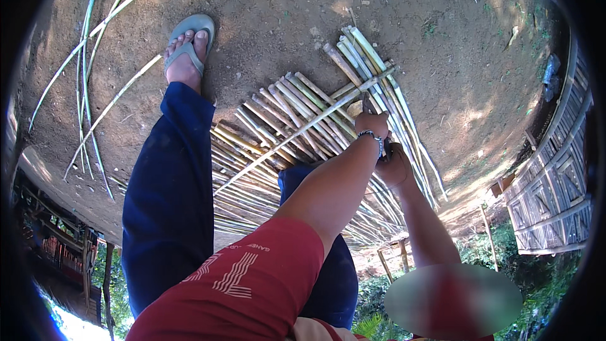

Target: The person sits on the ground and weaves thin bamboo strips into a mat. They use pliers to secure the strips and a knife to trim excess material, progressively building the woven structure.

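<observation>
Rows of thin cut poles [302, 102], tan to grey-green, lie side by side on the ground before me. A longer pole [284, 141] crosses over them at a slant. Near the upper end of that crossing pole, my left hand [372, 125] is closed, its fingers mostly hidden from above. A dark, narrow tool [367, 102] sticks out beyond it; its kind is not clear. My right hand [392, 165] is closed just below, against a dark part that may belong to the same tool. A beaded bracelet [371, 135] circles my left wrist.
My sandalled foot [187, 44] rests on bare soil at the left of the poles. Long, thin green stalks [84, 69] lie crossed at the far left. A wooden slatted wall [549, 177] stands at the right, with a clear plastic bottle [551, 68] nearby.
</observation>
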A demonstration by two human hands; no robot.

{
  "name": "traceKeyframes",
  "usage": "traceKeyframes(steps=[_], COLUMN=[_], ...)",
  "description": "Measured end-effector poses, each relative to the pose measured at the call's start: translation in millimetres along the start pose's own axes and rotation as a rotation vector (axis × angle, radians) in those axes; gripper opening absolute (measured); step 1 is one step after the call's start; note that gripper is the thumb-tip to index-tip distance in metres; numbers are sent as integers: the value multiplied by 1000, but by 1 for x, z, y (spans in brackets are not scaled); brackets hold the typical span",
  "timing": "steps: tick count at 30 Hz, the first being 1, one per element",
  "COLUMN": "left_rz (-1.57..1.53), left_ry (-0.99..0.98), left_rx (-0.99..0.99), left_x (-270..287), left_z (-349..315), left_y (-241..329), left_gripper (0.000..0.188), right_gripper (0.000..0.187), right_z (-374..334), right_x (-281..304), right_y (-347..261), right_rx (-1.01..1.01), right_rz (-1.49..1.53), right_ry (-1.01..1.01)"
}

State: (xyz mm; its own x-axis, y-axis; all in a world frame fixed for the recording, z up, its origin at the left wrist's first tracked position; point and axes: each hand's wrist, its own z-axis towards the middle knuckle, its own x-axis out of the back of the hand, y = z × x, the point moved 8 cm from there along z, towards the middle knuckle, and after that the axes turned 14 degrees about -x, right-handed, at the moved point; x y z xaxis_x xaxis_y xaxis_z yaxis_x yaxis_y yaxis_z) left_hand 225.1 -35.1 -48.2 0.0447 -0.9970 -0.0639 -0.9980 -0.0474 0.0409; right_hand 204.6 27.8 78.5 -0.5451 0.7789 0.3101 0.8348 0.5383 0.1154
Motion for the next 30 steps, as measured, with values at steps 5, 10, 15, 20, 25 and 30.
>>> traceKeyframes(steps=[5,10,15,20,25,30], left_rz=[1610,1427,678,845,723,828], left_ry=[-465,-387,-107,-114,-208,-148], left_rx=[-795,-589,-401,-687,-556,-557], left_x=[-44,-16,60,132,164,182], left_z=[12,-8,-38,-42,-89,-135], left_y=[12,8,-12,-22,0,33], left_gripper=[31,38,56,48,41,44], right_gripper=[41,21,22,35,41,44], right_z=[13,28,4,-60,-104,-132], right_x=[-19,-96,-150,-174,-176,-172], right_y=[40,93,94,39,3,-18], right_rx=[-40,-348,-292,-163,113,-32], right_rz=[111,857,899,736,649,639], right_ry=[205,-540,-475,-331,3,-140])
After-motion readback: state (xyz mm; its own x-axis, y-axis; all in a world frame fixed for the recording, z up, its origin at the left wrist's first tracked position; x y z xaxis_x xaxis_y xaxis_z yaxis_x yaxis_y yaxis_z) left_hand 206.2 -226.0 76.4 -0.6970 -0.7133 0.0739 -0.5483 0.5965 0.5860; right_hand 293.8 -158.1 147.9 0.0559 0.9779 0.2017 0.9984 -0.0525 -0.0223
